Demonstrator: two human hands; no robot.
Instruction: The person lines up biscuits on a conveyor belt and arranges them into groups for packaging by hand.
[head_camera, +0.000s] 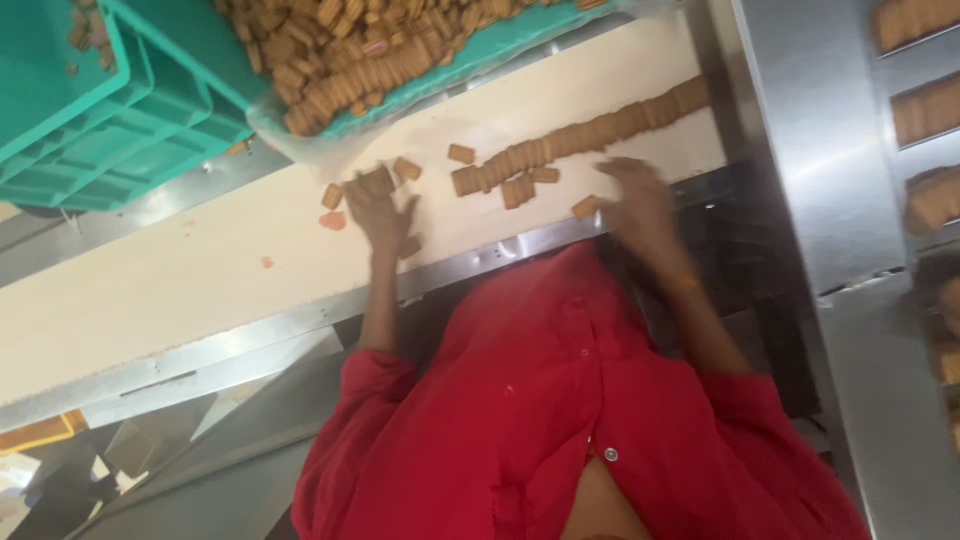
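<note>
The belt (200, 270) looks like smooth, matt cream plastic or rubber. Along its near edge runs a brushed metal rail (300, 325) with a dull sheen. Above the belt, the teal crates (120, 140) are glossy moulded plastic. The biscuits (580, 135) on the belt look dry and matt, though blurred. The red shirt (540, 400) below the rail is soft cloth.

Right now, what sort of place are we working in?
Most likely a biscuit factory packing line: a row of biscuits lies on a cream conveyor belt, a green crate holds loose biscuits, and steel machine panels stand alongside.
</note>
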